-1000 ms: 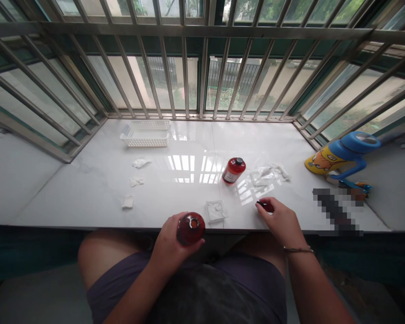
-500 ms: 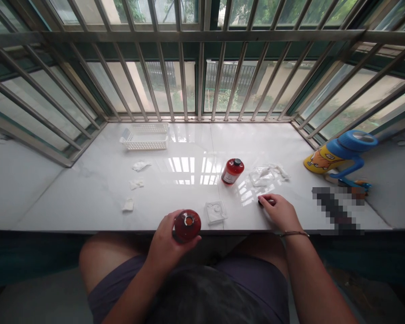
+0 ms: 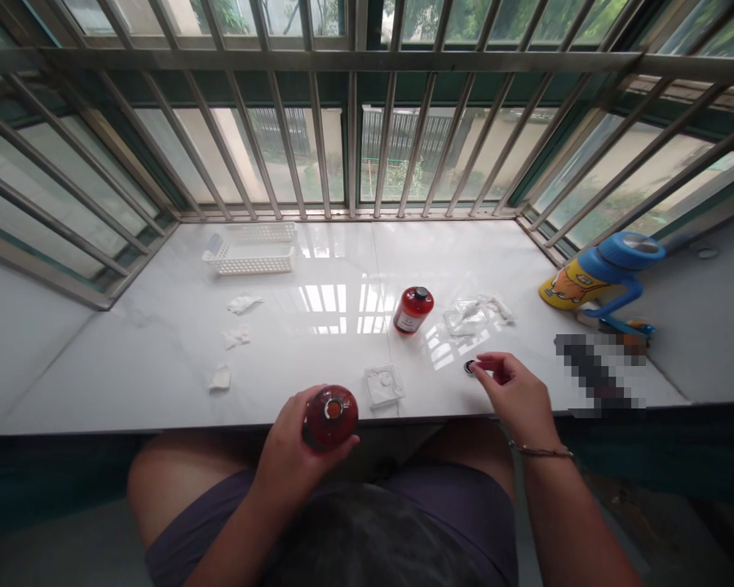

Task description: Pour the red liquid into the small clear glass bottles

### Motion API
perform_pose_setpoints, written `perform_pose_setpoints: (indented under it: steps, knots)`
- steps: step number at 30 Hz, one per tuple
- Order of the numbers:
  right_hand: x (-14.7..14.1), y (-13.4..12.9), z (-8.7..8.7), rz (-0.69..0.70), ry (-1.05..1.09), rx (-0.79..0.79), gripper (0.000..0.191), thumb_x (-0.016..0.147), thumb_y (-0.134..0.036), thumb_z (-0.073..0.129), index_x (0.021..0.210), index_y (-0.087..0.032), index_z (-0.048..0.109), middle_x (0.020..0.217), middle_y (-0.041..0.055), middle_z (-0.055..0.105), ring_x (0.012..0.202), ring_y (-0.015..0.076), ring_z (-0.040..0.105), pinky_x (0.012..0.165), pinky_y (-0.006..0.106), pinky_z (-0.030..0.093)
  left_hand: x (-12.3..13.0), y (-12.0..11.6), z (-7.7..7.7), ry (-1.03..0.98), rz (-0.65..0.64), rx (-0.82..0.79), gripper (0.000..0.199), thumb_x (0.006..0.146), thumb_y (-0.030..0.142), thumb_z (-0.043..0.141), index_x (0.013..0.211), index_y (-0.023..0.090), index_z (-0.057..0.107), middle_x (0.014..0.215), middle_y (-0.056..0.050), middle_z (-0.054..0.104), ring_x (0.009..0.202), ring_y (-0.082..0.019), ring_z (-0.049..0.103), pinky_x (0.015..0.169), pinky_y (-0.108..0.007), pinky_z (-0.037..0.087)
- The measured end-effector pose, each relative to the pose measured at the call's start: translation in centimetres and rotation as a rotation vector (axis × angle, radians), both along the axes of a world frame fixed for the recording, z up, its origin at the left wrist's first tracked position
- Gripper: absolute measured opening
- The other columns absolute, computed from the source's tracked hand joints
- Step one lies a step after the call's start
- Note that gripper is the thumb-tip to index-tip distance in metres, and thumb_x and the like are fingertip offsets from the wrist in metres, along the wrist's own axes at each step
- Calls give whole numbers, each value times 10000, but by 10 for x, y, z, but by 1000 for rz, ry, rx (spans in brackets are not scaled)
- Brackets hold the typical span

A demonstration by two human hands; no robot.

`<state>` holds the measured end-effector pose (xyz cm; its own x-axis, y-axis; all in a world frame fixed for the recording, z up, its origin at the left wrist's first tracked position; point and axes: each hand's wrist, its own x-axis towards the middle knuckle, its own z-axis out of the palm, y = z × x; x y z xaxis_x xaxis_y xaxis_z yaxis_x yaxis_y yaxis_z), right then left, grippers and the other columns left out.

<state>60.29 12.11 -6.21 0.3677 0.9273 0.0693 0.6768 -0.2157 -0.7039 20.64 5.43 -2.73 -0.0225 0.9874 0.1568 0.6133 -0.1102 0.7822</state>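
A dark red, see-through bottle (image 3: 326, 425) is in my left hand (image 3: 290, 444), held up at the counter's front edge. It is tilted towards me, and its round mouth is uncapped. A small black cap (image 3: 470, 367) lies on the white counter to the right, with a pale ring showing on its upper side. Right beside the cap is my right hand (image 3: 517, 395), thumb and forefinger apart at its edge. Another red bottle (image 3: 413, 311), with a white label and black cap, stands farther back. Between my hands lies a small clear square box (image 3: 383, 386) with something round in it.
A white perforated basket (image 3: 250, 261) sits back left, with crumpled white tissue pieces (image 3: 237, 337) in front. Clear plastic and tissue (image 3: 468, 316) lie right of the standing bottle. A blue-yellow flask (image 3: 593, 273) and a blurred-out dark object (image 3: 596, 375) are at right. Window bars (image 3: 351, 147) close the back.
My right fingers have drawn back from the cap, which now shows more of itself on the counter. The left hand still holds the bottle. The whole view has shifted slightly.
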Motion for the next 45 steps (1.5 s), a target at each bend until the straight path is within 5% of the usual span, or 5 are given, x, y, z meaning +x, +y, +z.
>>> perform_pose_setpoints:
  steps: [12, 19, 30, 41, 45]
  knots:
    - [-115, -56, 39, 629, 524, -184, 293, 1037, -539, 662, 1081, -270, 767, 979, 42, 797, 859, 218, 725, 804, 339, 561, 17, -5, 28, -56, -47, 11, 721, 723, 383, 984, 1349, 294, 638, 1308, -66, 755, 1189, -319, 747, 1034, -481, 624]
    - [-163, -65, 32, 666, 966, -188, 502, 1067, -636, 570, 1424, -288, 626, 1325, 102, 740, 1171, 266, 717, 1026, 411, 570, 23, -18, 50, -93, -190, 27, 822, 694, 387, 1012, 1400, 335, 592, 1343, -57, 746, 1186, -305, 757, 997, -435, 651]
    - [-183, -88, 32, 545, 1606, -354, 592, 962, -746, 650, 1340, -299, 736, 1401, 97, 738, 1340, 330, 663, 1190, 520, 505, 29, -19, 55, -257, -329, -81, 881, 633, 378, 1049, 1399, 390, 616, 1369, -8, 734, 1238, -274, 731, 1051, -369, 628]
    - [-168, -84, 7, 804, 1405, -253, 1264, 405, -725, 1037, 1511, -290, 608, 1459, 138, 687, 1394, 414, 616, 1199, 520, 472, 23, -11, 51, -451, -385, -302, 922, 608, 383, 1066, 1431, 322, 656, 1407, -54, 752, 1264, -327, 735, 1096, -420, 601]
    - [-170, -83, 13, 763, 1177, -187, 1095, 497, -493, 1094, 1454, -250, 619, 1397, 139, 711, 1285, 390, 680, 1130, 506, 540, 25, -8, 49, -459, -390, -333, 920, 610, 358, 1059, 1439, 301, 663, 1451, -73, 733, 1317, -356, 709, 1139, -450, 580]
